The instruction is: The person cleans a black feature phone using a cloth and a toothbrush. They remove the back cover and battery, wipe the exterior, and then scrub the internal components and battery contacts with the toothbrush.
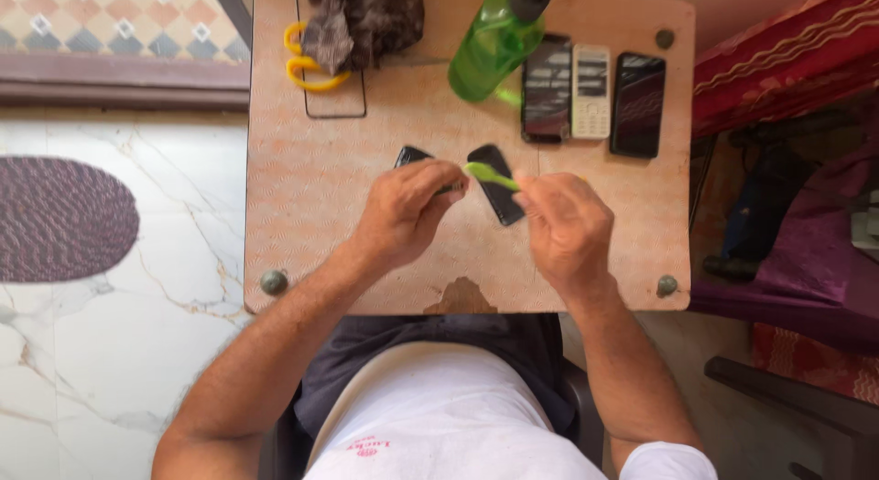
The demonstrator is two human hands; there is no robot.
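Left hand grips dark phone; right hand holds green brush over table.

A small green brush is up off the desk, lying almost flat between two dark phones. One black phone is mostly hidden. The other black phone lies slanted on the desk.

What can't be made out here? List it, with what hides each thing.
Head view only:
- Dark phone: mostly hidden under the left hand.
- Green tool: handle end hidden in the right hand.
- Green bottle: top cut off by the frame edge.
- Yellow scissors: blades covered by the dark cloth.
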